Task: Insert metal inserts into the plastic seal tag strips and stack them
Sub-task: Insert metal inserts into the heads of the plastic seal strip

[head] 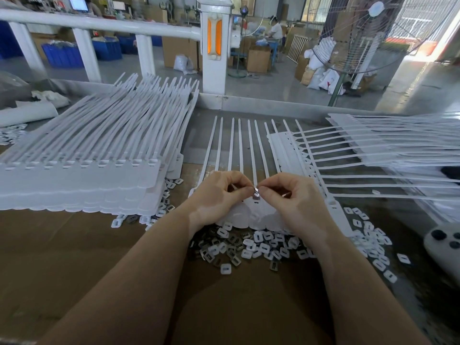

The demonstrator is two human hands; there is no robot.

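Lying flat at the middle of the brown table (pixel 62 245), a white seal tag strip (pixel 249 145) was covered at its near tag end by both hands, its thin tails fanned away from them. A small metal insert (pixel 256 195) was pinched between the fingertips of the left hand (pixel 219 195) and the right hand (pixel 296 202), just above that strip's tag row. Against the near edge of the strip, a loose heap of inserts (pixel 251 247), white and dark metal pieces mixed, was spread on the table between the forearms. To the left of the strip, a tall stack of strips (pixel 82 168) was piled, with more loose pieces under its near right corner. To the right of the strip, a second pile of strips (pixel 385 150) was laid with tails crossing sideways. Beyond the strip, a white railing (pixel 99 26) and a white post (pixel 214 46) were seen, and blue crates (pixel 62 56) with pale contents that could not be made out were set on the floor behind the railing.
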